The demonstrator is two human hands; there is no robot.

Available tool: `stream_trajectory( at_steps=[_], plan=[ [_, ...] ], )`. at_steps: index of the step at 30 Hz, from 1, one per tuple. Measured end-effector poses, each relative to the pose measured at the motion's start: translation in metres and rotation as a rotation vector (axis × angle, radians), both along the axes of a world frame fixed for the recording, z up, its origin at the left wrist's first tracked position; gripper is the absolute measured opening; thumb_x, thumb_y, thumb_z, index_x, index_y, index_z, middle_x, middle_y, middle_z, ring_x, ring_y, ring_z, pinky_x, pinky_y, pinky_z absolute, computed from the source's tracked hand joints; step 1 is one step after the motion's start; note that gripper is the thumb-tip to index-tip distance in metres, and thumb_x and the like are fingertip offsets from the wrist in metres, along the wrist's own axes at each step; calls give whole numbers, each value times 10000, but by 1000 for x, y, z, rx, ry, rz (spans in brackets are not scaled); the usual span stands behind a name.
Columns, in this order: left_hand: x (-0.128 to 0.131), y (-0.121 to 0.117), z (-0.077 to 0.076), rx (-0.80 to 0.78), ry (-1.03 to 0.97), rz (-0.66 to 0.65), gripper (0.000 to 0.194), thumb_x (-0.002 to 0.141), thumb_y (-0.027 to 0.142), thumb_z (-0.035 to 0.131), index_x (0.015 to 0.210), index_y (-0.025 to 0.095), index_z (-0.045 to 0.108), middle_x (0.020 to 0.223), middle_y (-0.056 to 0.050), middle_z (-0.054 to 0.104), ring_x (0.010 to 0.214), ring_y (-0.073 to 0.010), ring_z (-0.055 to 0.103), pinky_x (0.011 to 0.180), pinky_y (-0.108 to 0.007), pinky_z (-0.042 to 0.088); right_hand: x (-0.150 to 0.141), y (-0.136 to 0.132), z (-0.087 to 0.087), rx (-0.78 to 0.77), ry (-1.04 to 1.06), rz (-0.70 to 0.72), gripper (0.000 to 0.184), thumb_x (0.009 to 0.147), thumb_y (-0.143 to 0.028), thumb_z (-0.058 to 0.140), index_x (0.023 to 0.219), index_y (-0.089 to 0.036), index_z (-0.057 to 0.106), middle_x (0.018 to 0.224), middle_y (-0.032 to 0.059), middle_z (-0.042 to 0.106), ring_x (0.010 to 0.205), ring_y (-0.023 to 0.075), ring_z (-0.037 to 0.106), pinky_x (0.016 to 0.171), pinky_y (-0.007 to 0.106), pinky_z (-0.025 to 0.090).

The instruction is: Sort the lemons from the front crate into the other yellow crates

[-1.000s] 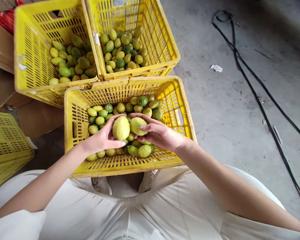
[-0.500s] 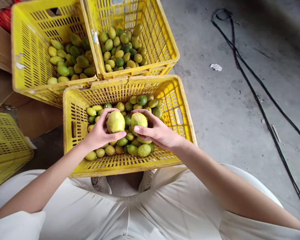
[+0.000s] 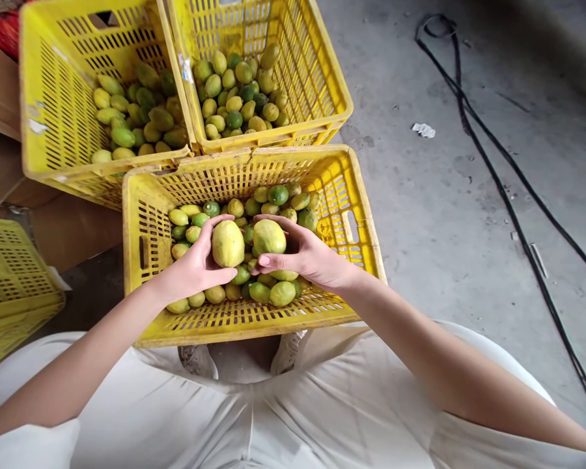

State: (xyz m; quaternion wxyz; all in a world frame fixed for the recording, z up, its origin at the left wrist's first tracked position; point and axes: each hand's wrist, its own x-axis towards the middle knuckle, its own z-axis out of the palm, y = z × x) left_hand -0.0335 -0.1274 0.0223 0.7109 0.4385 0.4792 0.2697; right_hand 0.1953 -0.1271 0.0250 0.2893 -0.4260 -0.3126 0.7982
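My left hand [image 3: 199, 260] is closed around a yellow lemon [image 3: 228, 244], its thumb below the fruit. Close beside it, my right hand [image 3: 308, 255] grips a second, yellow-green lemon [image 3: 269, 236], fingers behind and thumb at the lower edge. Both lemons are held up over the near yellow crate [image 3: 254, 333], a small gap between them. Inside this crate lie several green and yellow lemons [image 3: 282, 294], partly hidden by my hands.
Behind stand two more yellow crates, a left one [image 3: 49, 124] and a right one [image 3: 317, 78], with lemons inside. Cardboard [image 3: 73, 228] and another yellow crate [image 3: 14, 280] are at the left. A black cable [image 3: 510, 215] lies on the grey floor at the right.
The lemon in my left hand has turned and shifted slightly, with my thumb lower on it. The right-hand lemon has moved a little to the left. Both remain held.
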Motion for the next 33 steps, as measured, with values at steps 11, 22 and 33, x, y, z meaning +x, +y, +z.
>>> stream_trajectory(
  at_steps=[11,22,33],
  plan=[
    [0,0,-2,172,128,28,730,615,274,957,1248,261,593,1217,-56,639,1063,-233,685,877,-319,633,1,1,-2,171,-208,-106,675,609,-387,975,1145,-266,582,1018,-1,627,903,188,609,774,316,561],
    [1,4,1,259,213,20,742,669,288,924,1319,258,567,1313,-82,637,1166,-263,661,972,-358,599,2,1,0,57,-39,-121,837,601,-220,947,1328,-327,546,1270,12,640,1072,211,653,863,313,597],
    [-1,2,-5,357,372,-51,693,718,285,851,1300,251,476,1157,-23,601,1039,-200,654,1001,-376,574,4,-1,-20,678,-496,-15,789,678,-398,912,1339,-204,527,1370,141,640,1276,337,628,1141,508,499]
  ],
)
